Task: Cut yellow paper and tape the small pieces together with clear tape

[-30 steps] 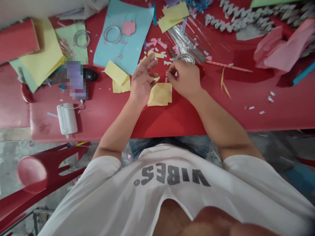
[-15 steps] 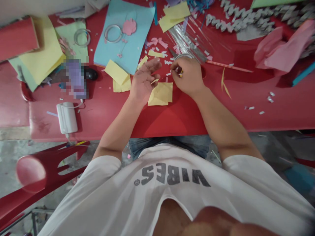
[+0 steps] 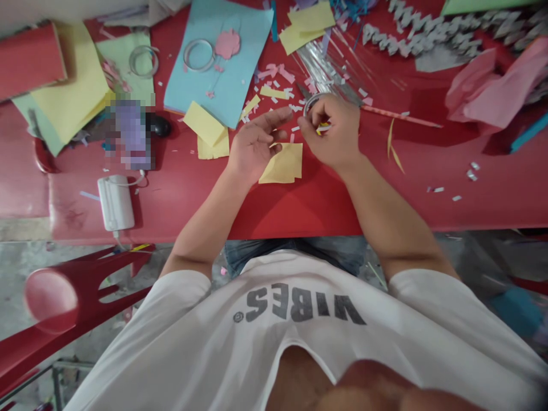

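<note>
- Judged from how things lie, much cutting is done: small paper scraps in pink, yellow and white (image 3: 274, 74) are strewn over the glossy red table (image 3: 295, 211), and a long chain of folded silver paper (image 3: 449, 28) looks finished at the top right.
- What looks left: the flat yellow paper square (image 3: 280, 164) lies uncut, and a bundle of thin silver strips (image 3: 325, 65) lies loose.
- The right hand (image 3: 331, 128) has its fingers (image 3: 342, 123) and thumb pressed together, pinching a small yellow paper scrap (image 3: 323, 127).
- That scrap sits just beside a transparent plastic ring (image 3: 311, 103), partly hidden behind the fingers. I cannot tell whether the two are joined.
- The left hand (image 3: 254, 145) lies palm down with its fingers (image 3: 274, 121) spread, apparently holding nothing, its thumb side just beside the yellow square.
- Three transparent rings show: the one by the right hand, one on the pale blue paper sheet (image 3: 216, 68), and one on the pale green paper sheet (image 3: 128, 71).
- Six larger yellow paper pieces are in view, counting the square.
- There is one pink flower-shaped paper cutout (image 3: 228, 44), on the blue sheet, and one crumpled pink tissue paper (image 3: 488, 85).
- The scraps are too many and too small to count.
</note>
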A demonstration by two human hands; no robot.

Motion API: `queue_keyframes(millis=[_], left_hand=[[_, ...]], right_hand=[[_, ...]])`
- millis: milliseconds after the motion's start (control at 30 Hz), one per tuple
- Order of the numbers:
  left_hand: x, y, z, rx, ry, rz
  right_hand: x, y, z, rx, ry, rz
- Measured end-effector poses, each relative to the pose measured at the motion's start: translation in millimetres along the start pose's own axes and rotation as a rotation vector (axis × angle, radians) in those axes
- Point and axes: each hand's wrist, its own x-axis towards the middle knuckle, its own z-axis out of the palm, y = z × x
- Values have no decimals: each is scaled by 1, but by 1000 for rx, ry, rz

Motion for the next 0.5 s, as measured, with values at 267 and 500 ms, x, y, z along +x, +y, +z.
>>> queue_keyframes(millis=[267, 500], left_hand=[[-6, -3, 13, 108, -117, 58], [-3, -11, 17, 113, -146, 137]], right_hand=[[-7, -31, -13, -122, -79, 11], [-7, -29, -11, -239, -138, -9]])
